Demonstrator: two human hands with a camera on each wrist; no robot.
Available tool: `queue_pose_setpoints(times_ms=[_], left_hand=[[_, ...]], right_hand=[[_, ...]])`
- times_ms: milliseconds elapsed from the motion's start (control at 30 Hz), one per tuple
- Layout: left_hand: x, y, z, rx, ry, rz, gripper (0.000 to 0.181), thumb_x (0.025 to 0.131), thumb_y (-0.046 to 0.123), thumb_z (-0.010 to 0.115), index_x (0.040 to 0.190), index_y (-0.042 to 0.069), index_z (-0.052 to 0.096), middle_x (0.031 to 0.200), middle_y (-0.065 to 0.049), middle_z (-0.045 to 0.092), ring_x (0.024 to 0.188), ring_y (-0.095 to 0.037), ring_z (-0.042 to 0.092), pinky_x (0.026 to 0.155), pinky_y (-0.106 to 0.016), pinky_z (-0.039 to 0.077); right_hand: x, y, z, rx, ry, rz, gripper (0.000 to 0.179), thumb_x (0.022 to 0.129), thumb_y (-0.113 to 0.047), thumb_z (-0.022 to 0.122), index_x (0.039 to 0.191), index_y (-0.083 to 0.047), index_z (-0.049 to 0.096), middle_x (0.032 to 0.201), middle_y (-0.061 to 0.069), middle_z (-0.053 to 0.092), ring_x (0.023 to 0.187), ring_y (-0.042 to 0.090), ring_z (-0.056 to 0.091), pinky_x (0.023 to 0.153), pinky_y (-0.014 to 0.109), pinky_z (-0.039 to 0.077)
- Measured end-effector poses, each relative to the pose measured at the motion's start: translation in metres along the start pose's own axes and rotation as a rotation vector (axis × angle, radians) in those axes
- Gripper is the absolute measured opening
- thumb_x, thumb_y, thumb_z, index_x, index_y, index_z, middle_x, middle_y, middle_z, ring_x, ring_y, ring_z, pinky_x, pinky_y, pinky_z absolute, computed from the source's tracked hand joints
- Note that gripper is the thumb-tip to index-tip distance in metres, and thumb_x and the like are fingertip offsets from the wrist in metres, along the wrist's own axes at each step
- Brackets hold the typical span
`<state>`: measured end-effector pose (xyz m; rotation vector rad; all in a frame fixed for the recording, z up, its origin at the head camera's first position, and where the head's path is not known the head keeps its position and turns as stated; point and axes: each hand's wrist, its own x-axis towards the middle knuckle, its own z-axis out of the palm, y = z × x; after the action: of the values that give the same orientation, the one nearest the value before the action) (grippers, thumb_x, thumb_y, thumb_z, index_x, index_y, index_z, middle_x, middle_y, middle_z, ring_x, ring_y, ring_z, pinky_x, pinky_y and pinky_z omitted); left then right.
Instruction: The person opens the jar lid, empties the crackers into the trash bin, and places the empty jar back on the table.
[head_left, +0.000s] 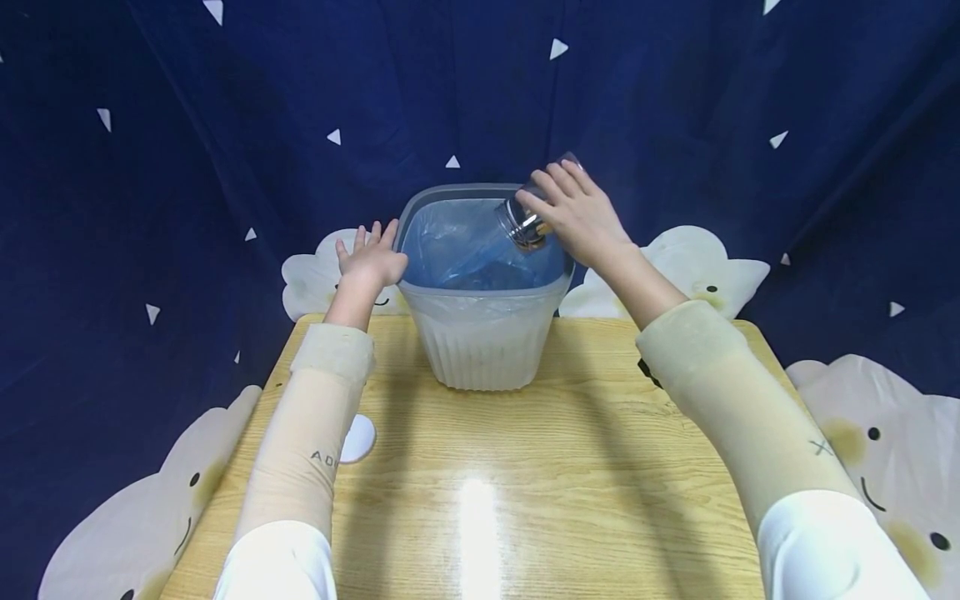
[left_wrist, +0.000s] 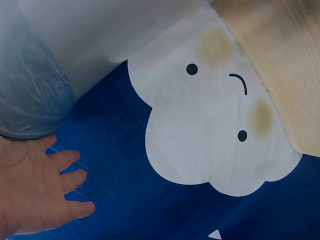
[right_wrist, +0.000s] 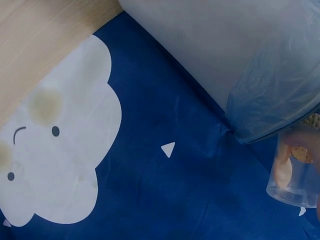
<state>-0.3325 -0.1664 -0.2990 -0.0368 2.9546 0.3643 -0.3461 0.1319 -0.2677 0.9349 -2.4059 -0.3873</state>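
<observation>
A translucent white waste bin (head_left: 483, 333) stands on the table with a blue plastic bag (head_left: 442, 237) lining it inside a grey rim (head_left: 427, 197). At its left rim is my left hand (head_left: 371, 265), fingers spread and straight; the left wrist view shows the palm (left_wrist: 30, 185) close against the rim. My right hand (head_left: 588, 218) grips a clear jar (head_left: 517, 223) over the bin's right side, tilted with its open mouth down toward the bag. In the right wrist view, tan biscuit-like pieces (right_wrist: 301, 154) show within the jar, partly hidden by fingers.
A white round lid (head_left: 358, 438) lies on the wooden table (head_left: 540, 467), beside my left sleeve. A small black object (head_left: 648, 372) is partly covered by my right sleeve. Behind the table hangs a dark blue curtain (head_left: 450, 83) with cloud figures.
</observation>
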Motion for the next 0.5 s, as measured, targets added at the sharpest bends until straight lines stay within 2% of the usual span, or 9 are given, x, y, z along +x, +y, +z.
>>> queue_pose_setpoints(times_ms=[200, 500], left_hand=[[0.001, 0.0, 0.0003, 0.001, -0.002, 0.001, 0.064, 0.091, 0.024, 0.028, 0.148, 0.018, -0.001, 0.153, -0.013, -0.003, 0.139, -0.033, -0.009, 0.105, -0.059, -0.01], [0.0011, 0.0001, 0.0012, -0.003, 0.004, 0.001, 0.064, 0.091, 0.024, 0.028, 0.148, 0.018, -0.001, 0.153, -0.013, -0.003, 0.139, -0.033, -0.009, 0.104, -0.059, -0.011]], right_hand=[[0.0002, -0.0011, -0.0005, -0.017, -0.025, -0.013, 0.075, 0.074, 0.008, 0.066, 0.137, -0.018, 0.035, 0.142, 0.015, 0.033, 0.132, 0.033, 0.025, 0.113, 0.039, 0.002], [0.0, -0.0016, -0.0007, -0.021, -0.012, -0.042, 0.07, 0.077, 0.008, 0.064, 0.137, -0.019, 0.037, 0.143, 0.015, 0.034, 0.132, 0.033, 0.025, 0.113, 0.039, 0.003]])
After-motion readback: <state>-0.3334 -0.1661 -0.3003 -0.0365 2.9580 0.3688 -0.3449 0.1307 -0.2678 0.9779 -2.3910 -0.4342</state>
